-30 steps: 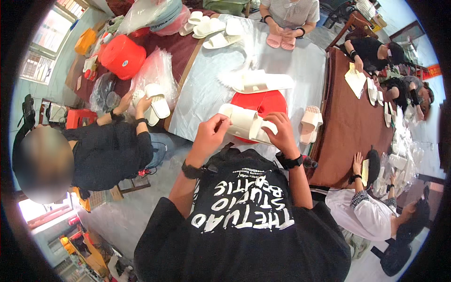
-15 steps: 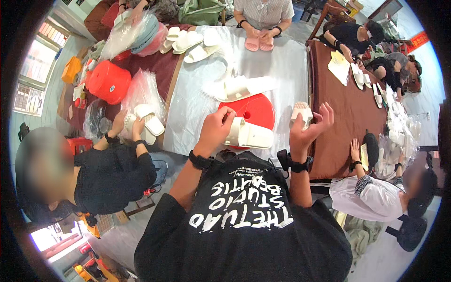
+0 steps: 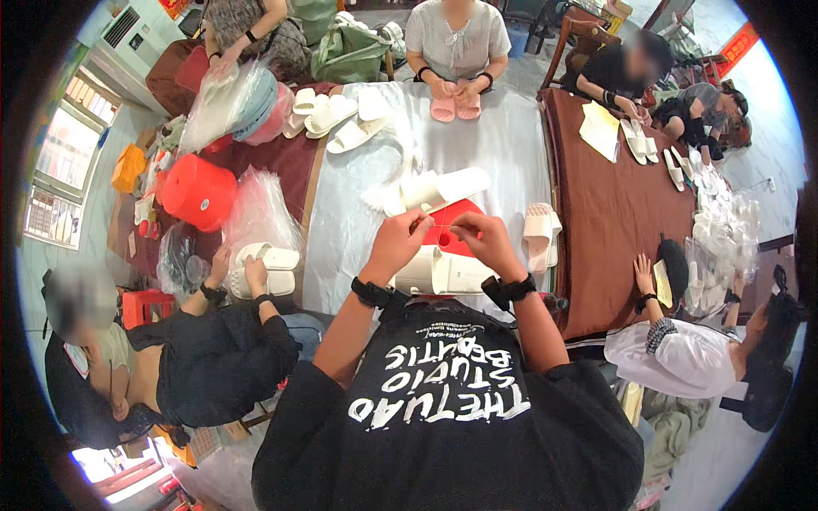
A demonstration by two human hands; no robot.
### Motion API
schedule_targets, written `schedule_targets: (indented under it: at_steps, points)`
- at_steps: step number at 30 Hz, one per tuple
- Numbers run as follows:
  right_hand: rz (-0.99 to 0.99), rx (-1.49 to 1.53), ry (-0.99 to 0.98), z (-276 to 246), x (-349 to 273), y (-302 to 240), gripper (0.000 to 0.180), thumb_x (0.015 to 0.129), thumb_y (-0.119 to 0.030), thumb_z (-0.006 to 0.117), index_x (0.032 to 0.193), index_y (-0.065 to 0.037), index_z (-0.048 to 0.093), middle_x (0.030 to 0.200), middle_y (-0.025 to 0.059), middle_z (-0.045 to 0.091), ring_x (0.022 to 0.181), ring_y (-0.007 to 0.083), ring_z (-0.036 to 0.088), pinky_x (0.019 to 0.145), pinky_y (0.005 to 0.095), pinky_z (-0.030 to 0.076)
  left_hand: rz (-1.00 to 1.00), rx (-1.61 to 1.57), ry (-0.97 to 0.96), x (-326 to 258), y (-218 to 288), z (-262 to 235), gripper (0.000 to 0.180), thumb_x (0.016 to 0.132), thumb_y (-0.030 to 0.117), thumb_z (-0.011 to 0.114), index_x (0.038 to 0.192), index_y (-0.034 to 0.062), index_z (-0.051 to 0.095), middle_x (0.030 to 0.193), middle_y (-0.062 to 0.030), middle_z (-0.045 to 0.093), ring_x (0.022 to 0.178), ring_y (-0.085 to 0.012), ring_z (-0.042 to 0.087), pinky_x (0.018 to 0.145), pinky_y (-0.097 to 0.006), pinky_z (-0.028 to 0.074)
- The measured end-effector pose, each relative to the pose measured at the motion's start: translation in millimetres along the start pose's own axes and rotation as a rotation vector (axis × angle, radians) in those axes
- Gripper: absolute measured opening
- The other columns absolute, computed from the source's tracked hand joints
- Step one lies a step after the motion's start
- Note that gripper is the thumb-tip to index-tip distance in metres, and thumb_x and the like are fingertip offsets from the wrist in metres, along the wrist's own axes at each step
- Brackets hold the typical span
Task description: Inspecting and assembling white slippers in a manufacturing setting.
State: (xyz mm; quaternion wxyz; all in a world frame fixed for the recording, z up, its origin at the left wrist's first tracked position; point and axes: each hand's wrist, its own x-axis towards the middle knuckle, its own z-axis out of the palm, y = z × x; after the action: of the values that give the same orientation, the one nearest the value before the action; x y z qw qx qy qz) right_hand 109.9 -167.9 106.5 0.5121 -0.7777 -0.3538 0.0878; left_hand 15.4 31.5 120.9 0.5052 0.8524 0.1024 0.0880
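Note:
My left hand (image 3: 397, 244) and my right hand (image 3: 489, 245) are raised close together over a round red stool top (image 3: 464, 213). Thumb and fingers of each are pinched, and a thin pale thread seems to run between them; it is very faint. Under my hands, nearest my chest, lies a cream slide slipper (image 3: 456, 274) on its side of the stool. Another cream slipper (image 3: 436, 189) lies just beyond the stool. To the right of my right hand, a cream slipper pair (image 3: 540, 234) rests on the plastic-covered table.
Across the table a person holds pink slippers (image 3: 455, 107). More white slippers (image 3: 341, 117) lie at the far left. A red bucket (image 3: 198, 192) and clear plastic bags (image 3: 262, 209) stand left. Co-workers sit on both sides; a brown-covered table (image 3: 609, 213) adjoins on the right.
My right hand has let go of the cream slipper at the right and moved left to meet my left hand, closing its fingers. My left hand stays nearly in place.

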Motion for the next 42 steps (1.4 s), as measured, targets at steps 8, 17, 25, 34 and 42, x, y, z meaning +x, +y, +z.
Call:
schedule_targets:
  at_steps: [8,17,25,34,42]
  points:
    - [0.265,-0.178,0.247,-44,45,54,0.015,0.087,-0.014,0.075,0.095,-0.001,0.076,0.077,0.0156,0.072,0.068,0.0244,0.07,0.065,0.0345,0.053,-0.092,0.155,0.212,38,-67,-24,0.016,0.096,0.017,0.063,0.103,0.0045,0.072,0.09,-0.0141,0.072,0.077,-0.0262,0.068,0.071,-0.036,0.054]
    - [0.22,-0.527,0.11,-35,69,100,0.015,0.084,-0.018,0.07,0.095,-0.012,0.079,0.086,0.0145,0.074,0.082,0.034,0.072,0.077,0.0423,0.057,0.073,0.503,0.234,53,-129,-11,0.021,0.082,0.025,0.073,0.101,0.0151,0.076,0.101,-0.0117,0.067,0.098,-0.0373,0.06,0.09,-0.048,0.049]
    - [0.096,-0.338,-0.181,-8,93,99,0.014,0.078,-0.012,0.072,0.088,-0.015,0.081,0.091,0.0103,0.075,0.089,0.0316,0.071,0.079,0.042,0.055,-0.075,0.5,0.186,60,-141,2,0.032,0.077,0.041,0.078,0.108,0.0352,0.078,0.118,0.001,0.068,0.114,-0.0334,0.053,0.095,-0.054,0.04]
    - [0.105,-0.315,-0.283,26,106,106,0.015,0.08,-0.015,0.071,0.091,-0.012,0.08,0.093,0.012,0.076,0.088,0.0323,0.071,0.08,0.0413,0.055,-0.033,0.452,0.185,61,-146,6,0.02,0.076,0.039,0.08,0.094,0.0307,0.082,0.106,0.0044,0.072,0.11,-0.0294,0.056,0.092,-0.051,0.035]
    - [0.149,-0.326,-0.167,8,82,95,0.015,0.08,-0.013,0.069,0.091,-0.012,0.08,0.092,0.011,0.075,0.088,0.0321,0.07,0.079,0.0416,0.055,-0.13,0.431,0.289,43,-133,-9,0.013,0.079,0.032,0.075,0.083,0.02,0.08,0.087,-0.0008,0.074,0.094,-0.0276,0.064,0.086,-0.05,0.037]
